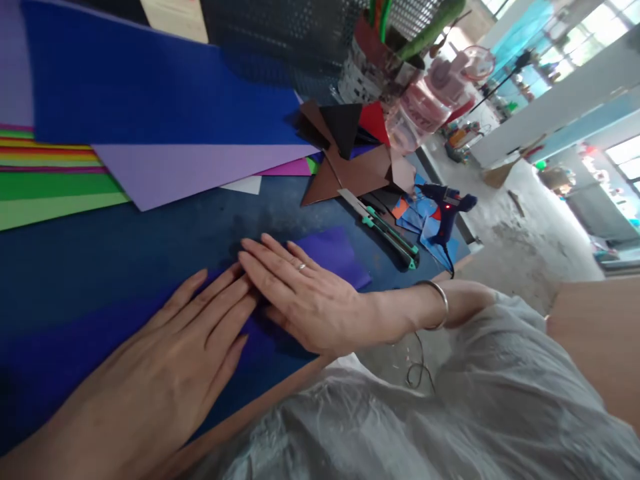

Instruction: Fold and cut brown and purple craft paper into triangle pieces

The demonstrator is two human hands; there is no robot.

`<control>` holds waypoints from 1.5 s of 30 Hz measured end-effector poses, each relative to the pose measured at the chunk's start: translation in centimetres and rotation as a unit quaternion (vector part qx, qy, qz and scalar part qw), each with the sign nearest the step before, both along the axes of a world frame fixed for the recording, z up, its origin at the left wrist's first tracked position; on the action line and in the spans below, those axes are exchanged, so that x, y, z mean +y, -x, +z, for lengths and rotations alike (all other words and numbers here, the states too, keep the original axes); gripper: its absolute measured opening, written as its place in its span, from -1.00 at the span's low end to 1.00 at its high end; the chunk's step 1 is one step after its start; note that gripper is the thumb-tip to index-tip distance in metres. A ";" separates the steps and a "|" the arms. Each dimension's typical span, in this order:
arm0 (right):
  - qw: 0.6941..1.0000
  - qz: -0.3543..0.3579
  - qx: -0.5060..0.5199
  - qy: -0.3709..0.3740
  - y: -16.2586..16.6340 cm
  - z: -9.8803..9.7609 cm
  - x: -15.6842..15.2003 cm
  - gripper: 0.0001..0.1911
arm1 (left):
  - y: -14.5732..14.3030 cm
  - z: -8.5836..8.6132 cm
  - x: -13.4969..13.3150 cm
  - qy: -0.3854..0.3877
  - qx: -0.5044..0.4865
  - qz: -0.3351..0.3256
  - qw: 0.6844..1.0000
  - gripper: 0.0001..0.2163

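A strip of purple paper (334, 255) lies on the dark blue tabletop, running under both hands. My left hand (175, 353) rests flat on it, fingers stretched out toward the middle. Also flat on the paper is my right hand (305, 293), with a ring on one finger and a bangle at the wrist. The fingertips of the two hands meet or overlap. Nothing shows in either palm, though the undersides are hidden. Beyond the right hand lies a green and black utility knife (387, 235) with its blade out.
Stacked coloured sheets, topped by a blue sheet (160, 87), fill the back left. Brown paper scraps (345, 175) lie behind the knife. A glue gun (447, 207) with a lit red light sits near the right edge. A pink bottle (417, 113) and a pot (367, 67) stand behind.
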State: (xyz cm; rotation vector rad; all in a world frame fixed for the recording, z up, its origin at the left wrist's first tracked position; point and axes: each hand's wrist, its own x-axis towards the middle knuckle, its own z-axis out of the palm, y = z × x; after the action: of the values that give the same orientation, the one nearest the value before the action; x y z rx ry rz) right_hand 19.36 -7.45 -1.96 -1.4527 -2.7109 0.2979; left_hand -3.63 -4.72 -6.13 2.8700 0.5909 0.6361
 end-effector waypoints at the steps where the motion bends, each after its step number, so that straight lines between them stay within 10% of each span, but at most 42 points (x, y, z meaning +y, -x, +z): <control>1: 1.000 -0.002 -0.009 0.005 0.5 0.2 0.2 -0.40 | 0.0 -0.2 0.1 -0.007 -0.002 -0.005 1.000 -0.35; 13: 0.999 0.022 -0.029 -0.022 0.4 -0.1 0.6 -0.33 | 0.3 -0.9 0.4 -0.012 0.004 0.006 1.000 -0.25; 34: 0.999 0.041 -0.004 0.006 -9.5 0.1 -1.6 -0.21 | -0.3 1.4 -0.2 0.030 0.075 0.027 0.996 -0.52; 45: 0.993 0.076 0.037 -0.079 0.1 0.7 0.2 -0.35 | -0.6 1.8 -0.2 0.030 0.130 0.042 0.990 -0.53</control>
State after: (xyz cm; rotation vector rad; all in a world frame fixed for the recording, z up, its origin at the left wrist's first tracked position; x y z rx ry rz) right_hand 19.25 -7.23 -1.25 -1.1742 -2.7206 0.1374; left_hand -3.02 -4.90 -4.32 2.9053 0.7551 0.2477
